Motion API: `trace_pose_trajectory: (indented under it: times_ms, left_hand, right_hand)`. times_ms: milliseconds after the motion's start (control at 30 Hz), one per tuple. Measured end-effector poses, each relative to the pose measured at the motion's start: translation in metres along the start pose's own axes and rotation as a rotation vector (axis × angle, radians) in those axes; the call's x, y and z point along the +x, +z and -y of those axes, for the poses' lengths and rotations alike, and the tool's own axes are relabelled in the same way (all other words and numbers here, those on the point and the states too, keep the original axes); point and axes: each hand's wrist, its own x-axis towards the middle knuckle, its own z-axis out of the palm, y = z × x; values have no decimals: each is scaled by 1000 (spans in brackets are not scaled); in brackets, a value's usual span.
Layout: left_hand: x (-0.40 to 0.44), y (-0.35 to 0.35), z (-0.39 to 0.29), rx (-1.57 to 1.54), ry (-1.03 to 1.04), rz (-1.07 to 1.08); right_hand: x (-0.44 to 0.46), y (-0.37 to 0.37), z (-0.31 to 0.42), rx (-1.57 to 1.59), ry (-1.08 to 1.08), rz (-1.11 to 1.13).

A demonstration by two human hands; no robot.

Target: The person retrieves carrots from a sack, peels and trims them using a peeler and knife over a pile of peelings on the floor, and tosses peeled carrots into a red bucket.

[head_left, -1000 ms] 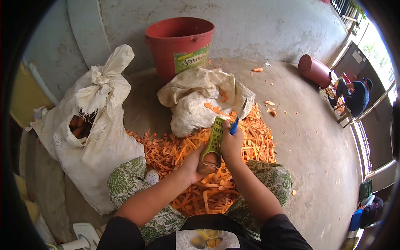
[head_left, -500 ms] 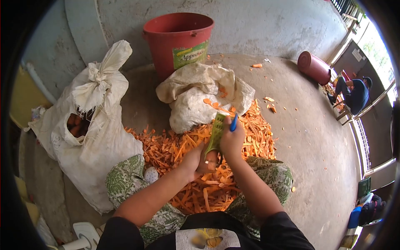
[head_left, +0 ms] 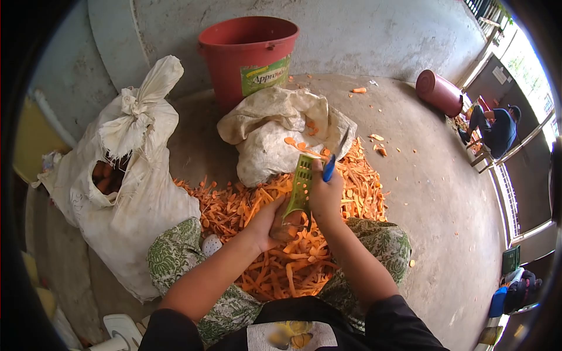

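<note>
My left hand [head_left: 268, 224] is closed around a carrot [head_left: 287, 231], partly hidden by its fingers. My right hand [head_left: 326, 198] grips a green peeler [head_left: 302, 182] with a slotted body, whose lower end lies against the carrot. A knife with a blue handle [head_left: 329, 168] is held in the same right hand, its blade pointing up and away. Beneath both hands spreads a heap of orange carrot peelings [head_left: 293, 266], between my legs in green patterned trousers.
A white sack [head_left: 134, 222] with carrots showing through a hole stands at left. Behind the peelings are a crumpled sack [head_left: 263, 152] and a red bucket [head_left: 228, 73]. At right, a person [head_left: 502, 133] sits near a tipped red bin [head_left: 439, 93].
The knife has turned in my right hand so that its blade now shows. The peeler has shifted slightly left along the carrot, and the carrot has rolled a little.
</note>
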Motion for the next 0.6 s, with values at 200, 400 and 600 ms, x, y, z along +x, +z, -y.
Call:
trace_pose_trajectory:
  times_ms: [200,400,600]
  left_hand:
    - [3,1,3,55,15,-13]
    - [-7,19,2,139,12,-84]
    - [-8,-2,17,487,30,-28]
  right_hand:
    - [-6,4,-11,-113,-36,45]
    - [-11,6,-9,-85,-39,27]
    - [34,-12,-46,-329,-18,-242]
